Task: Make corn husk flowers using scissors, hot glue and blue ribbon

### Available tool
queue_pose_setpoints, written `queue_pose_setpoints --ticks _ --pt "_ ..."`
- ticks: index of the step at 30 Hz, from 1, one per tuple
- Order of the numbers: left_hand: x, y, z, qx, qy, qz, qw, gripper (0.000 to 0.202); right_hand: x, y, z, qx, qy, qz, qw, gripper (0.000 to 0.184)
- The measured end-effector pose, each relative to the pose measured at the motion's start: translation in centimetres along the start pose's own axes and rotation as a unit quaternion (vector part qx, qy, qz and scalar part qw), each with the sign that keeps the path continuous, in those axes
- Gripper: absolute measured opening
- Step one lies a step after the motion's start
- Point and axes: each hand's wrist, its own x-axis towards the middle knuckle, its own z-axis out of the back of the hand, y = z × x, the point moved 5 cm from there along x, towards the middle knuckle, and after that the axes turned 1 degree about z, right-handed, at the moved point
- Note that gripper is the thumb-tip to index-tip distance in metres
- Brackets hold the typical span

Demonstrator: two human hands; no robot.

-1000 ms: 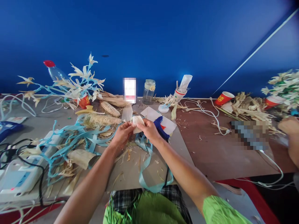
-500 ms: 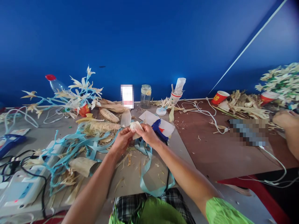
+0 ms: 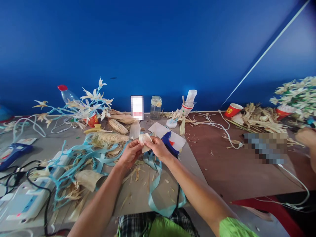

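Note:
A pale piece of corn husk (image 3: 145, 142) is pinched between my two hands above the middle of the table. My left hand (image 3: 132, 151) grips its left edge, and my right hand (image 3: 159, 148) holds the right side with thumb and fingers. Just right of my right hand lies a blue glue gun (image 3: 170, 144) on a white sheet (image 3: 179, 138). Light-blue ribbon (image 3: 154, 194) loops down below my hands. To the left are corn cobs (image 3: 118, 126) and a tangle of blue-wrapped stems (image 3: 66, 171).
Husk flowers (image 3: 92, 98) stand in a red cup at the back left. A glass jar (image 3: 156, 108) and a white cup (image 3: 187, 108) are near the wall. Power strips (image 3: 32, 200) with cables lie left. Another person's hand (image 3: 306, 136) is at the far right.
The view has tilted slightly up, so everything sits lower in the picture. My hands still hold the husk, which is turned a little. The other person's hand has moved at the right.

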Motion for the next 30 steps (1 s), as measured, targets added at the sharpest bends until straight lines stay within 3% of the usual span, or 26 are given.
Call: queue_pose_setpoints --ticks 14,18,22,26,30 --pt "-0.2 0.1 0.0 0.001 0.015 0.031 0.999 0.019 -0.4 -0.2 -0.2 0.077 0.020 -0.042 0.996 0.027" --pt "-0.2 0.1 -0.1 -0.005 0.012 0.036 0.999 0.021 -0.3 -0.2 0.0 0.056 0.018 -0.042 0.997 0.029" --pt "-0.1 -0.2 0.6 -0.035 -0.035 0.017 0.999 0.026 -0.1 -0.1 0.9 0.031 -0.004 -0.048 0.998 0.030" --pt "0.0 -0.6 1.1 -0.028 -0.064 -0.004 0.998 0.032 -0.2 -0.1 1.4 -0.006 0.041 -0.073 0.996 0.031" --pt "0.1 -0.5 1.0 0.022 -0.038 0.004 0.999 0.029 -0.2 0.2 1.5 -0.068 0.067 -0.072 0.993 0.032"
